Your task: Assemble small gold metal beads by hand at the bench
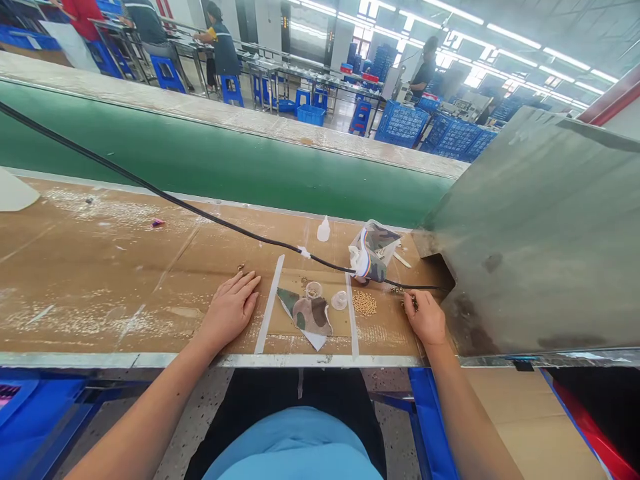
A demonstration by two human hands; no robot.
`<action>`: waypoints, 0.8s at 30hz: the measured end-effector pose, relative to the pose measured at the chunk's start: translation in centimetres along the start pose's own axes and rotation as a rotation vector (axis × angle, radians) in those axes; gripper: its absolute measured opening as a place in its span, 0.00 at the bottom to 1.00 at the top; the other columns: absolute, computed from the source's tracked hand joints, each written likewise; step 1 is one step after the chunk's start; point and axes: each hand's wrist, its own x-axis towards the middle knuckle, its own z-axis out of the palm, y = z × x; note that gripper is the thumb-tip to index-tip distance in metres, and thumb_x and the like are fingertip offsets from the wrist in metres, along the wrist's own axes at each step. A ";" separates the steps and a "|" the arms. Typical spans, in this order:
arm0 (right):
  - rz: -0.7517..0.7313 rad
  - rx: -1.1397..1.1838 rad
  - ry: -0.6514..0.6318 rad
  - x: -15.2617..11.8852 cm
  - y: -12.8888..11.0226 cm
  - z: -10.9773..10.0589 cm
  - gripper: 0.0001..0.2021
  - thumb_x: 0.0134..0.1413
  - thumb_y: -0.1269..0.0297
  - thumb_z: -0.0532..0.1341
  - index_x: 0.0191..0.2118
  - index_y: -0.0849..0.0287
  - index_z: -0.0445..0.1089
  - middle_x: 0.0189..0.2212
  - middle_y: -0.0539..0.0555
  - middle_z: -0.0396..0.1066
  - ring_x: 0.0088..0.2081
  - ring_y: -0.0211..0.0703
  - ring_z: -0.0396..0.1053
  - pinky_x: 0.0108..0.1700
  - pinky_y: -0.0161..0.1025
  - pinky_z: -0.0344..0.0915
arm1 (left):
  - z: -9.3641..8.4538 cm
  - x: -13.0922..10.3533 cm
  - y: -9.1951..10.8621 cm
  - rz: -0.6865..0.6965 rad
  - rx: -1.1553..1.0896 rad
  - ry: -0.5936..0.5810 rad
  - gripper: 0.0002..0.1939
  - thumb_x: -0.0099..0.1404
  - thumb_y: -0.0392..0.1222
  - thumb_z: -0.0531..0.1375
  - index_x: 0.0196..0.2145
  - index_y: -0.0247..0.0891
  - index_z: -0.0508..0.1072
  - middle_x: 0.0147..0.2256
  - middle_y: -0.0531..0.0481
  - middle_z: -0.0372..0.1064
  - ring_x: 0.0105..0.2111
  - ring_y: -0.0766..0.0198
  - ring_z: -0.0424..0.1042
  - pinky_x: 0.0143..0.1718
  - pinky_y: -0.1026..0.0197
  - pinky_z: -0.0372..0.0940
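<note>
A: Where is the camouflage fabric piece (311, 315)?
B: On the cardboard-covered bench (100, 267); gold-coloured pieces (365, 303) heaped to its right.
A: Hands?
B: Left hand (231, 308): left of the fabric, palm down, fingers extended. Right hand (426, 318): well right of the fabric, fingertips close together beside small dark parts (397, 291); whether any is held, cannot tell.

cloth (313, 315) left of pile (365, 303)

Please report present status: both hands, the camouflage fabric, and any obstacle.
Left hand flat on cardboard. Right hand at small dark pieces, grip unclear. Camouflage fabric between hands, untouched. Black cable crosses beyond it.
</note>
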 end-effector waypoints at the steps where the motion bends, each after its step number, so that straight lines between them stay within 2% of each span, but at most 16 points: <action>1: 0.035 0.039 0.037 0.0 0.0 -0.2 0.22 0.52 0.42 0.49 0.28 0.57 0.66 0.28 0.56 0.69 0.32 0.42 0.65 0.35 0.37 0.59 | -0.1 0.0 0.0 0.001 0.001 -0.003 0.27 0.65 0.48 0.42 0.50 0.32 0.72 0.53 0.39 0.67 0.56 0.47 0.63 0.55 0.44 0.60; 5: 0.225 0.221 0.214 -0.1 -0.5 -0.9 0.23 0.49 0.39 0.51 0.27 0.57 0.63 0.26 0.54 0.66 0.32 0.42 0.63 0.36 0.39 0.59 | -0.2 0.1 0.0 0.022 0.016 0.000 0.26 0.65 0.48 0.42 0.50 0.35 0.72 0.52 0.41 0.68 0.56 0.48 0.63 0.55 0.45 0.60; 9: 0.446 0.493 0.320 -0.3 -1.6 -1.1 0.22 0.50 0.39 0.51 0.29 0.56 0.59 0.18 0.44 0.54 0.21 0.34 0.55 0.24 0.34 0.55 | -0.2 0.1 -0.1 0.023 0.030 0.002 0.26 0.65 0.49 0.42 0.50 0.36 0.72 0.52 0.42 0.68 0.55 0.49 0.64 0.55 0.46 0.61; 11: 0.532 0.655 0.322 -0.5 -2.3 -1.4 0.21 0.51 0.39 0.49 0.30 0.55 0.56 0.17 0.41 0.50 0.17 0.31 0.50 0.19 0.31 0.50 | -0.2 0.1 -0.1 0.014 0.032 -0.005 0.27 0.65 0.48 0.42 0.50 0.35 0.72 0.52 0.41 0.68 0.55 0.48 0.64 0.55 0.46 0.61; 15: 0.640 0.911 0.284 -1.5 -2.8 -3.4 0.21 0.47 0.41 0.55 0.28 0.55 0.54 0.18 0.41 0.51 0.16 0.29 0.49 0.15 0.28 0.44 | -0.3 0.1 -0.1 0.016 0.028 -0.020 0.26 0.65 0.49 0.43 0.50 0.35 0.72 0.52 0.42 0.68 0.56 0.49 0.64 0.55 0.46 0.60; 18: 0.722 1.053 0.268 -3.2 -2.1 -5.9 0.21 0.42 0.43 0.61 0.28 0.55 0.54 0.18 0.40 0.50 0.16 0.27 0.47 0.12 0.26 0.43 | -0.5 0.1 -0.2 0.017 0.022 -0.034 0.27 0.65 0.49 0.42 0.50 0.33 0.71 0.53 0.41 0.68 0.56 0.49 0.63 0.56 0.47 0.60; 21: 0.901 1.331 0.256 -5.6 -1.1 -8.1 0.21 0.37 0.51 0.68 0.27 0.56 0.56 0.18 0.39 0.50 0.16 0.26 0.48 0.12 0.23 0.45 | -0.5 0.1 -0.3 0.021 0.028 -0.049 0.27 0.64 0.49 0.43 0.51 0.34 0.71 0.53 0.41 0.67 0.56 0.50 0.63 0.56 0.46 0.59; 24: 1.025 1.384 0.212 -8.0 0.3 -9.1 0.21 0.37 0.54 0.69 0.26 0.56 0.55 0.17 0.39 0.49 0.15 0.26 0.48 0.11 0.23 0.46 | -0.6 0.1 -0.3 0.020 0.036 -0.055 0.27 0.64 0.48 0.43 0.51 0.34 0.71 0.53 0.41 0.67 0.56 0.51 0.63 0.57 0.47 0.58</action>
